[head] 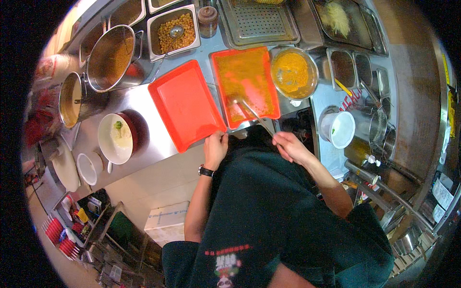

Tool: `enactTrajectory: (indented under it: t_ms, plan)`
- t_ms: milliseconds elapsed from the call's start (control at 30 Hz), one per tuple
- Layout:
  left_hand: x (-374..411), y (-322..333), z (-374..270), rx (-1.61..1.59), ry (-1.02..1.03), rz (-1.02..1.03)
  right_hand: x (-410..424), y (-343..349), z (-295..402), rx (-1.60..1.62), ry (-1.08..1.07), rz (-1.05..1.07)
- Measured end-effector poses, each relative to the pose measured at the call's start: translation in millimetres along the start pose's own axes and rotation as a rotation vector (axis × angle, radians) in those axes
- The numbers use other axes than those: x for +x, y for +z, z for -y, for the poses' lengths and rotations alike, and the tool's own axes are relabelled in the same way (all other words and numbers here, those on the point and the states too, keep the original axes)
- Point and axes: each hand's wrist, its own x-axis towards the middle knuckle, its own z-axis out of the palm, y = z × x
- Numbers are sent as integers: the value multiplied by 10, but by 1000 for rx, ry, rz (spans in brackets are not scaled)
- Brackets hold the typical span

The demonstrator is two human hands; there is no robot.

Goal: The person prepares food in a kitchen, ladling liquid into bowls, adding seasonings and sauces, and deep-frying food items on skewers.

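Note:
My right hand (pixel 293 147) grips the long metal handle of a ladle or spoon (pixel 257 117). Its blurred head rests in an orange-red tray (pixel 276 104) coated with a yellow-brown paste or sauce. With thumb and fingers, my left hand (pixel 215 150) holds the near right corner of a second orange-red tray (pixel 185 104). That tray looks bare inside and tilts slightly at the edge of the steel counter. Just right of the coated tray stands a round clear-rimmed bowl (pixel 293 73) of yellow-orange crumbly or pasty food.
A steel pan of chickpeas (pixel 179 32) holds a ladle. Large pots (pixel 110 59) stand at left, beside a white-lined bowl (pixel 117 138). A perforated metal tray (pixel 261 23) lies at the back. At right are a white tub (pixel 340 129) and steel inserts (pixel 344 68). A box (pixel 167 219) sits below.

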Motion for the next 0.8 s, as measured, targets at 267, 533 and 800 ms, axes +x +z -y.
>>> enactTrajectory:
  t_ms: [267,533,800]
  plan:
    - [-11,-133,138,-101,96,-91,-148,71,43,7,-53,-94]
    - [-129,-355,411,-73,13,-74,78,313,-16,-45,-144,-151]
    - [-203,-517,586,-173,11,-144,81,483,-101,-669,-327,-691]
